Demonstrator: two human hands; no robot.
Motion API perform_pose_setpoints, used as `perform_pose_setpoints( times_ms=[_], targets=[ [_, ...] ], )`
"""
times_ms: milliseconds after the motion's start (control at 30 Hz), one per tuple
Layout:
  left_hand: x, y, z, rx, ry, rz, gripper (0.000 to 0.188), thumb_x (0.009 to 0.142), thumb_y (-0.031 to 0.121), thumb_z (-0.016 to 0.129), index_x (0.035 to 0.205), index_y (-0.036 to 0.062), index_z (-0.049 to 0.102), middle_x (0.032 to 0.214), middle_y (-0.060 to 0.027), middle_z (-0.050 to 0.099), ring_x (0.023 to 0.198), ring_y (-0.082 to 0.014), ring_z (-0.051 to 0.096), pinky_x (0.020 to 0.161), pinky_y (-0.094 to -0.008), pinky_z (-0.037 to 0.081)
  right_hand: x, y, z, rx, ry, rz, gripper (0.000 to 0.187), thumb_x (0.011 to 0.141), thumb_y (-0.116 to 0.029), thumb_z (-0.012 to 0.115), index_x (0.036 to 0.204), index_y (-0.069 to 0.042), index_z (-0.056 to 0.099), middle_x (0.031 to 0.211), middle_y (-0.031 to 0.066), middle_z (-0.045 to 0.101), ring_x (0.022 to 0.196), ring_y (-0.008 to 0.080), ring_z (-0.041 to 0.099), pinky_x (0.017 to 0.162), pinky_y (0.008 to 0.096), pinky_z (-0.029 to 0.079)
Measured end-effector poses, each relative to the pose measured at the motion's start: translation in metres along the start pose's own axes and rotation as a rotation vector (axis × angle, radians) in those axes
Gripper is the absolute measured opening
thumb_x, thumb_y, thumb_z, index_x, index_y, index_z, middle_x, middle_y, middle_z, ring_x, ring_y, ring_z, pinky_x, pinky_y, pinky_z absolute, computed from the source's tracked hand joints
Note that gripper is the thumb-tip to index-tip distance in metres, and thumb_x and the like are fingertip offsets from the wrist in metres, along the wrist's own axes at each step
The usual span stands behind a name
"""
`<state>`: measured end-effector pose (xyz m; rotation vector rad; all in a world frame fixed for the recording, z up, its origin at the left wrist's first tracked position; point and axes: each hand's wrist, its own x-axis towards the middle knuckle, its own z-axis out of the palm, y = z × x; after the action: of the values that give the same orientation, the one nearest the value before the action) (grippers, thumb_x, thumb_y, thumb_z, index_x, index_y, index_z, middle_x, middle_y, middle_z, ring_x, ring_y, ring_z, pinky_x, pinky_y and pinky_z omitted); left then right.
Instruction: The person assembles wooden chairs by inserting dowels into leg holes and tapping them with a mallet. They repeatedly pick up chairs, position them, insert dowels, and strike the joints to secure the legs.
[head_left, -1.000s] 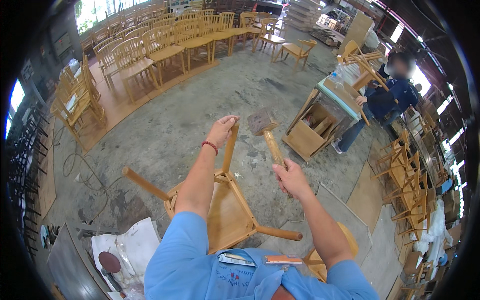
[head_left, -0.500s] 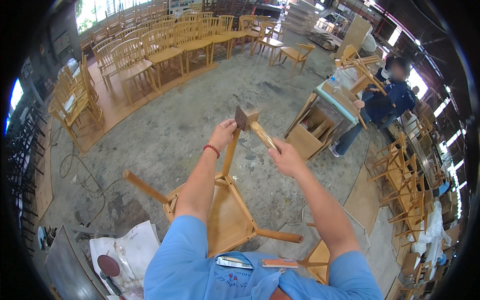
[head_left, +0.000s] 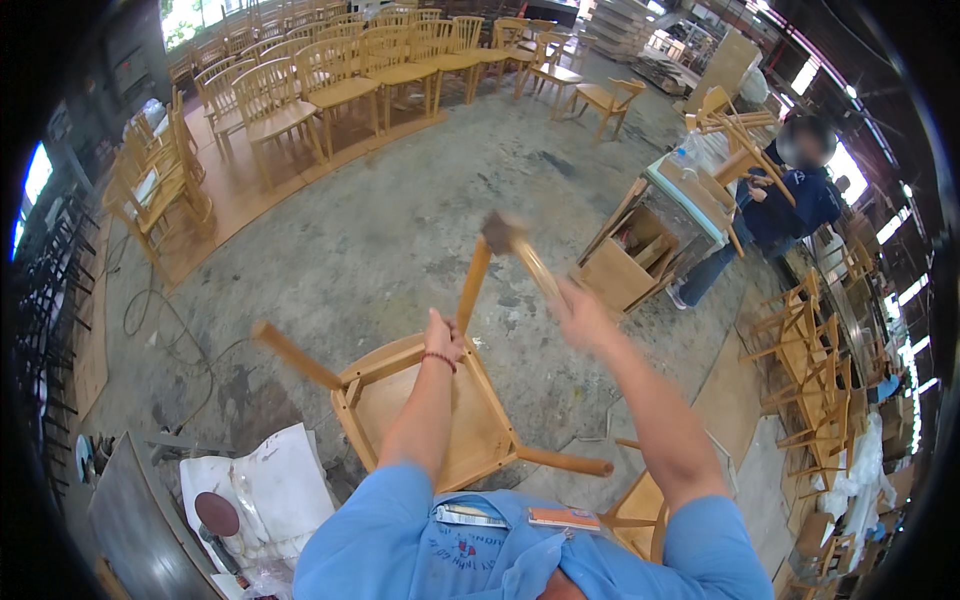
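An upturned wooden chair (head_left: 480,415) is in front of me, its legs pointing up and outward. My left hand (head_left: 445,337) is closed at the foot of the far leg (head_left: 474,287), close to the seat frame; a red bead bracelet is on that wrist. My right hand (head_left: 583,315) grips a mallet (head_left: 535,268) by its pale wooden handle. The mallet's dark, blocky head is at the raised end of that leg, blurred by motion; I cannot tell whether they touch. Two other legs stick out to the left and to the right.
Rows of wooden chairs (head_left: 370,75) stand at the far left, more chairs (head_left: 815,375) at the right. A person (head_left: 795,195) works by a bench (head_left: 680,190) carrying a chair. Near left are a grey table (head_left: 140,520) and a white sheet (head_left: 285,475). A cable lies on the floor.
My left hand has gone from the leg's raised end down to its foot by the seat frame. The mallet's head stays near the leg's end, now blurred. The person's hand has moved off the bench.
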<state>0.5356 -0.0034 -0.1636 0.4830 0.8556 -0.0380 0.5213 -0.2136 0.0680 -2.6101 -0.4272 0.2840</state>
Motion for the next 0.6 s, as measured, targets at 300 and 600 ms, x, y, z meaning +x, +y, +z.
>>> perform_pose_setpoints(
  times_ms=[300,600],
  targets=[
    [-0.056,-0.058,-0.123,0.178,-0.024,-0.197,0.019,0.098,0.014,0.047,0.079,0.0091,0.048,0.068,0.0001,0.045,0.055,-0.0114,0.042,0.045,-0.0246,0.031,-0.107,0.072,0.036,0.737,0.041,0.343,0.032,0.091,-0.019,0.058,0.12,-0.005,0.057,0.063,0.0001,0.051,0.047,0.0091,0.046,0.043,0.0267,0.037],
    [-0.208,-0.068,-0.032,0.835,-0.454,0.432,0.016,0.095,0.021,0.057,0.099,0.0058,0.058,0.075,-0.0002,0.057,0.058,-0.0074,0.048,0.054,-0.022,0.039,-0.102,0.042,0.067,0.887,-0.238,0.042,0.027,0.082,-0.013,0.068,0.103,0.001,0.056,0.062,0.0004,0.052,0.042,0.0081,0.045,0.037,0.0252,0.035]
  ],
)
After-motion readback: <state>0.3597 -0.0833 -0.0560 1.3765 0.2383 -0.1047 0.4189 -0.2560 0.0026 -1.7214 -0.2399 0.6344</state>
